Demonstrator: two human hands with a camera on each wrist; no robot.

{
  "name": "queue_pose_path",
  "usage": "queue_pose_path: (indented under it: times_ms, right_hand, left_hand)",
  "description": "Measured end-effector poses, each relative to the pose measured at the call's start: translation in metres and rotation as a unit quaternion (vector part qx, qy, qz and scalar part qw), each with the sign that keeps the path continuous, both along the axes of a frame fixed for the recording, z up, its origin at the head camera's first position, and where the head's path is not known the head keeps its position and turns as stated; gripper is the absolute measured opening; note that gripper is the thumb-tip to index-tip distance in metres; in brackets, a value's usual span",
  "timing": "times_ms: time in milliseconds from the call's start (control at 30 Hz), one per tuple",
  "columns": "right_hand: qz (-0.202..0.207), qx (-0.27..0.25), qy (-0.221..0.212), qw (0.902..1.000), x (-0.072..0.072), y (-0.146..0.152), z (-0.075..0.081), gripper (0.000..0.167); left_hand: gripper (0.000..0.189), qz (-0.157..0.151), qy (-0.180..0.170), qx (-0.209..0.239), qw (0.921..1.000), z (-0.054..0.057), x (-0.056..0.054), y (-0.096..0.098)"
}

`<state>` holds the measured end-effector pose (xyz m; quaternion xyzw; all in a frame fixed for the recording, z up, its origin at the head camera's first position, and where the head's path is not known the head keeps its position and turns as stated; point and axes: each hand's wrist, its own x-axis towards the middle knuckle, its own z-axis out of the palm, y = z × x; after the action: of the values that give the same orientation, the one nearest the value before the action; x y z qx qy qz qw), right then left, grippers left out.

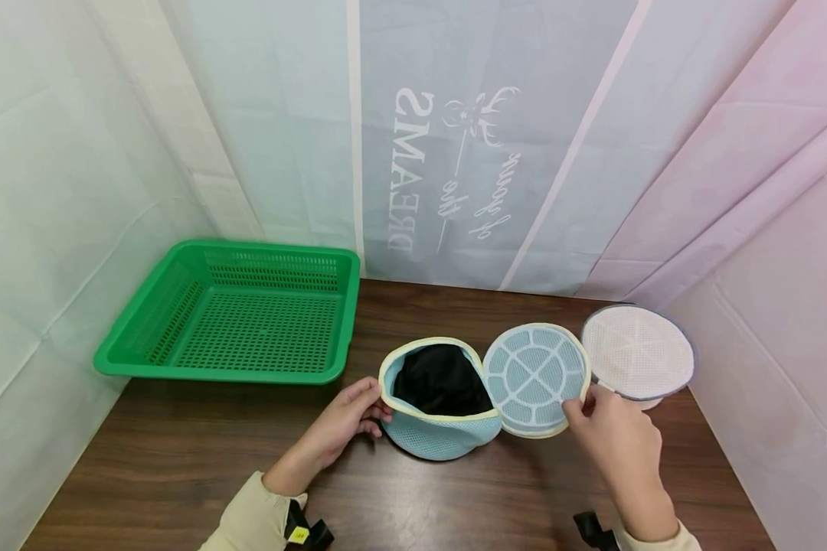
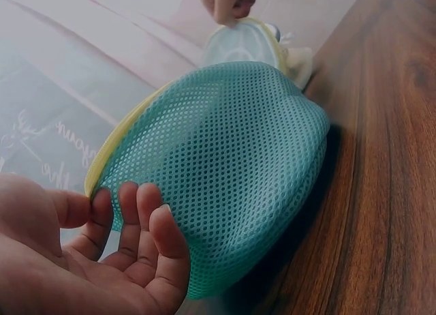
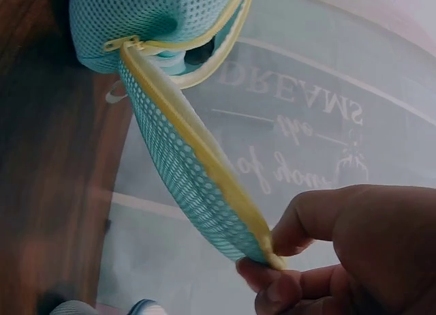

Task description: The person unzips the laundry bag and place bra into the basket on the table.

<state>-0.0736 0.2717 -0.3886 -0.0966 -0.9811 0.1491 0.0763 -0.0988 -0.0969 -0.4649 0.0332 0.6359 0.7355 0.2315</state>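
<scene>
A round blue mesh laundry bag [image 1: 434,436] with yellow zipper trim stands on the table, its top unzipped. Black cloth [image 1: 443,380] lies inside. My left hand [image 1: 347,419] pinches the yellow rim at the bag's left side between thumb and index finger; in the left wrist view the other fingers curl beside the mesh [image 2: 225,158]. With thumb and fingers, my right hand [image 1: 616,436] pinches the edge of the bag's round lid [image 1: 536,380], which is folded out to the right and tilted. The zipper pull [image 3: 122,43] sits by the hinge between lid and bag in the right wrist view.
A green plastic basket [image 1: 262,375] with perforated walls stands at the left on the wooden table [image 1: 413,509]. Behind my right hand is a white mesh bag [image 1: 637,352] with a dark grey rim, close to the right curtain. A printed curtain [image 1: 303,138] hangs along the back.
</scene>
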Motion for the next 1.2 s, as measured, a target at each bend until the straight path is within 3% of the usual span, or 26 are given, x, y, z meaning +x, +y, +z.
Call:
queue_pose_path:
  times_ms: [167,800,1200]
  right_hand:
    - [-0.001,-0.001,-0.056,0.9984,0.002,0.005,-0.007,0.03]
    - [0.006,0.01,-0.159,0.9872,0.0,0.018,-0.036,0.034]
    - [0.018,0.014,-0.193,0.981,-0.004,0.022,-0.054,0.034]
  left_hand:
    - [0.026,-0.006,0.004,0.002,1.0,0.002,0.001,0.001]
    - [0.025,-0.01,0.017,-0.007,0.9998,0.004,0.001,0.007]
    - [0.026,-0.01,0.016,-0.009,0.9998,0.004,-0.001,0.007]
